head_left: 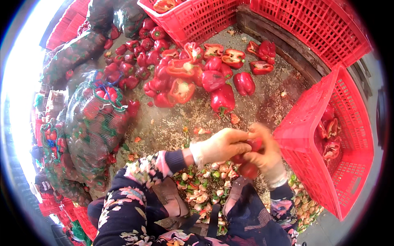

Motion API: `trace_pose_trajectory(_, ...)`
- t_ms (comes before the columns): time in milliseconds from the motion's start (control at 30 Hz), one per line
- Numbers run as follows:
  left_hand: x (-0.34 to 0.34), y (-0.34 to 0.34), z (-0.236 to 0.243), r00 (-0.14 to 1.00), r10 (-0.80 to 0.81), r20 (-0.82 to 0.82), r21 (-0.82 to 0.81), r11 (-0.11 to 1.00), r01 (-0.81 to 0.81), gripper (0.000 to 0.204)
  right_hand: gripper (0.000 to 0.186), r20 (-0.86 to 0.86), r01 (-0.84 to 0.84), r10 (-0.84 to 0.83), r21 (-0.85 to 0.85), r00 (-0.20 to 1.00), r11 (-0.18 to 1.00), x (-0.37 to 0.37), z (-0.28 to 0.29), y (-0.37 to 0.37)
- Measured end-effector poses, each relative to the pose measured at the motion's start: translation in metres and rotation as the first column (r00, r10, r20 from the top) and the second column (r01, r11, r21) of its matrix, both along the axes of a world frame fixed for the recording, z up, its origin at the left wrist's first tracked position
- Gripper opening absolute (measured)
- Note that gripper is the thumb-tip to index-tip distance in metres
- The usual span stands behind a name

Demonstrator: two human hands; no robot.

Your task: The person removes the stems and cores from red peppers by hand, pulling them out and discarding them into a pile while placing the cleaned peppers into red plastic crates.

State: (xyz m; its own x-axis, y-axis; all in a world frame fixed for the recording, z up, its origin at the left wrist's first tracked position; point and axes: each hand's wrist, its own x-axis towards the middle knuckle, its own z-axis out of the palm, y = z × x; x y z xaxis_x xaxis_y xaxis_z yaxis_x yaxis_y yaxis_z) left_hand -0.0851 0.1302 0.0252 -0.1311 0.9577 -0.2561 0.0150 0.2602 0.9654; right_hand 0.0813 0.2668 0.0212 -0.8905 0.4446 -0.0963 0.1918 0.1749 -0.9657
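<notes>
A red bell pepper point(248, 169) is held between my two hands above the floor, partly covered by fingers, so I cannot tell whether it is whole or split. My left hand point(219, 145), in a pale glove, is closed with its fingers at the pepper's upper side. On the right, my gloved right hand point(266, 158) curls round the pepper, slightly blurred. Below both hands lies a heap of cut-out pepper cores point(203, 192) between my shoes. Beyond them, halved peppers point(182, 90) and whole red peppers point(223, 99) lie on the floor.
A red plastic crate point(305, 137) tilts at my right, with pepper pieces point(330, 139) inside. More red crates point(201, 22) stand at the back beside a wooden beam point(275, 41). Full net sacks of peppers point(96, 123) line the left. Seeds litter the floor point(164, 127).
</notes>
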Motion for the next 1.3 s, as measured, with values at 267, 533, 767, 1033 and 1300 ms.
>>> trace_pose_trajectory(267, 0.022, -0.059, 0.05, 0.723, 0.108, 0.682, -0.128, 0.991, -0.028, 0.066, 0.034, 0.136, 0.153, -0.071, -0.842, 0.988, 0.518, 0.015, 0.037, -0.017)
trace_pose_trajectory(533, 0.038, -0.075, 0.073, 0.959, 0.214, 0.185, -0.177, 0.967, -0.182, 0.038, 0.031, 0.136, 0.096, 0.011, -0.754, 0.991, 0.65, 0.01, 0.042, -0.031)
trace_pose_trajectory(767, 0.039, -0.075, 0.066, 0.654, 0.338, 0.677, -0.26, 0.941, -0.218, 0.033, 0.029, 0.101, 0.077, 0.028, -0.883, 0.995, 0.463, 0.017, 0.044, -0.029)
trace_pose_trajectory(1033, -0.008, -0.094, 0.003, 0.695, -0.714, -0.086, 0.024, 0.695, 0.718, 0.045, 0.027, 0.196, 0.207, -0.134, -0.429, 0.972, 0.879, 0.026, 0.086, -0.009)
trace_pose_trajectory(1300, -0.163, 0.018, -0.063, 0.488, 0.341, -0.804, 0.248, 0.937, -0.246, 0.063, 0.034, -0.445, 0.556, -0.553, 0.83, 0.704, 0.04, 0.058, 0.168, 0.038)
